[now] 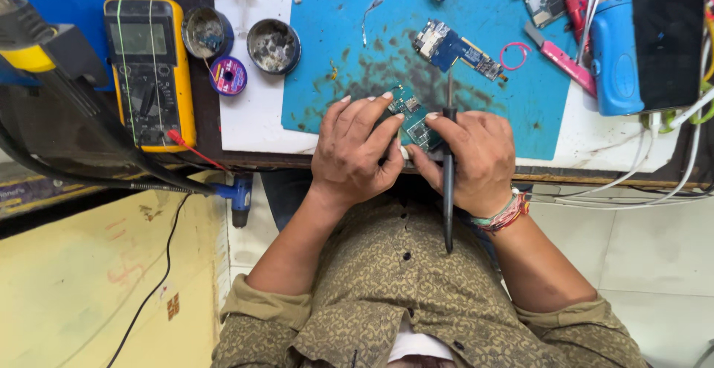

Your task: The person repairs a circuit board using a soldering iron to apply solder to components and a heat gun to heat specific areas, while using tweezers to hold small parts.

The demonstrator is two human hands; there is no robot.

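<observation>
Left hand [357,149] pinched board [413,119]; right hand [476,160] clamped iron [448,167], tip at 12 o'clock, off the board. I judged soldering unfinished.

A dark bench [204,156] carries a white board [256,115]; beyond the fingers lies a blue mat [476,22], a yellow meter [149,70] far left.

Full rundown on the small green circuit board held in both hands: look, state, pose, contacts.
The small green circuit board is a thin rectangular piece carrying silvery metal shields and small dark components. It sits at the near edge of the stained blue work mat, angled diagonally. The left hand covers its left side with fingertips on top; the right hand pinches its lower right end while also holding a slim black probe-like tool. Much of the board is hidden.
</observation>
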